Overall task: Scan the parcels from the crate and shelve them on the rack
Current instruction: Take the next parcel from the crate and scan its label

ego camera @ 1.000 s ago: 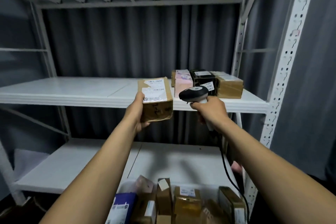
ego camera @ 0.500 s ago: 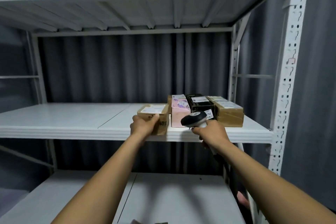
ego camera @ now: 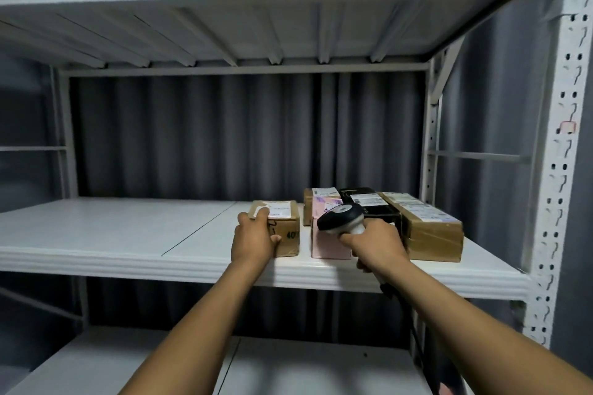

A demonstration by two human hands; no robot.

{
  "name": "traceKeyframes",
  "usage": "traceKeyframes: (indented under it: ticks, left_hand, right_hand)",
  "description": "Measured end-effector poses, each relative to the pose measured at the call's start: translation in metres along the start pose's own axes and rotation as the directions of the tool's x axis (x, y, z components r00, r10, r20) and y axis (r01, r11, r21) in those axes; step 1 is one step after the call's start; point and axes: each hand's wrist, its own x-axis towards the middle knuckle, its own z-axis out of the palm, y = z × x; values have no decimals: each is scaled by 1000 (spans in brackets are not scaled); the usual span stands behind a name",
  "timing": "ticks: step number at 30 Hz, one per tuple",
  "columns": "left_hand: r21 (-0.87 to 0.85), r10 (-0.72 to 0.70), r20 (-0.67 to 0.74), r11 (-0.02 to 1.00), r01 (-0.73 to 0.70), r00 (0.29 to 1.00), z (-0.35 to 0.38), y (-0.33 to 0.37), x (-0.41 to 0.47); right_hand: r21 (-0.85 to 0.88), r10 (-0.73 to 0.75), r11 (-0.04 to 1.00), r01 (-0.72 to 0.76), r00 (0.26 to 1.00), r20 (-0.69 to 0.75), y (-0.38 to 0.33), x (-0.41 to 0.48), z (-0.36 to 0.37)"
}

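Cardboard parcel [ego camera: 285, 232] on white shelf [ego camera: 112, 231], left hand [ego camera: 255, 242] gripping its near-left corner. Right hand [ego camera: 375, 245] clenches scanner [ego camera: 341, 220], partly blocking pink parcel [ego camera: 327, 247] just behind it. Black box [ego camera: 375, 207] and long brown box [ego camera: 433, 234] lie beyond.

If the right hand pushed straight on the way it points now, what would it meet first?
Probably the pink parcel on the shelf: the right hand holds the barcode scanner just in front of it, though depth is unclear.
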Motion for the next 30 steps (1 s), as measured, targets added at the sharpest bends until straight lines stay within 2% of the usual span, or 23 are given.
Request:
traceKeyframes:
  ticks: [10, 18, 25, 30]
  left_hand:
    - [-74, 20, 80, 997, -14, 997, 43, 0, 66]
    - [-24, 61, 101, 998, -59, 993, 46, -1, 69]
    - [162, 131, 128, 975, -151, 983, 1, 4, 20]
    - [329, 213, 183, 907, -264, 960, -19, 7, -44]
  right_hand:
    - [-1, 27, 1000, -27, 999, -20, 15, 32, 2]
    - [-20, 18, 1000, -19, 1000, -19, 17, 34, 0]
    - [-53, -4, 999, 4, 1000, -7, 10, -4, -15]
    - [-64, -7, 998, 7, 1000, 7, 17, -50, -16]
